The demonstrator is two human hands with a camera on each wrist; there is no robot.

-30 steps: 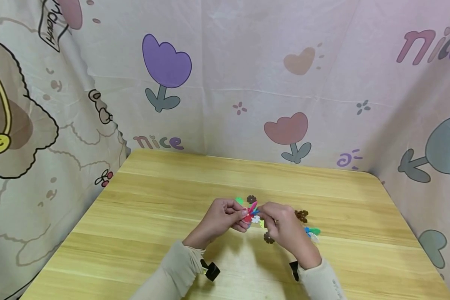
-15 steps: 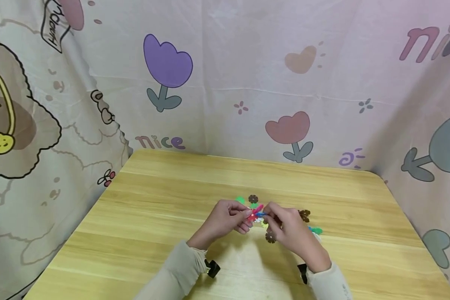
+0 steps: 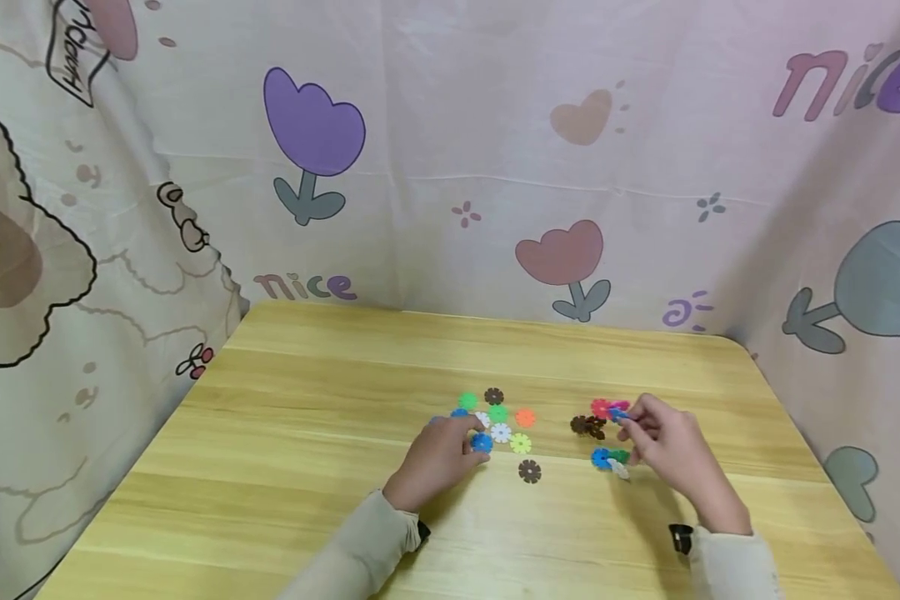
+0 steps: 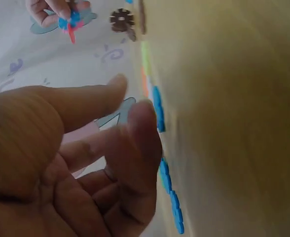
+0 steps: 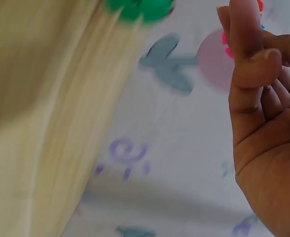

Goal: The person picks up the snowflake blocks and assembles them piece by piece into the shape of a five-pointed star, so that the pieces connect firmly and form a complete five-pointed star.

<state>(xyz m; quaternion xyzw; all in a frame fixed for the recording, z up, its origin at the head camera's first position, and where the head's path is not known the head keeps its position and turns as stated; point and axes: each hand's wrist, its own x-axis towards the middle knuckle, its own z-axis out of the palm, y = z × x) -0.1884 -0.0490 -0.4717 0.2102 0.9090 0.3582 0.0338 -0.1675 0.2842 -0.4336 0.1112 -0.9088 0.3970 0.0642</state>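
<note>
In the head view my right hand (image 3: 667,437) pinches a joined cluster of red, pink and blue snowflake discs (image 3: 602,408) above the table's right side. Its fingertips hide part of the cluster in the right wrist view. My left hand (image 3: 435,460) is low over the loose discs, thumb and forefinger spread around a blue snowflake disc (image 3: 482,442). In the left wrist view there is a gap between thumb and forefinger, with nothing held. That blue disc (image 4: 158,108) lies on the table just beyond the fingertips.
Loose snowflake discs lie mid-table: green (image 3: 498,413), orange (image 3: 525,417), yellow (image 3: 521,443), white (image 3: 501,432) and brown (image 3: 529,472). Near the right hand are a joined brown cluster (image 3: 587,427) and a blue, green and white cluster (image 3: 602,458). Patterned cloth (image 3: 450,125) hangs behind the table.
My hands have separated. The right hand has carried the red, pink and blue cluster to the right; the left hand has let go of it and moved slightly left, down to the loose discs.
</note>
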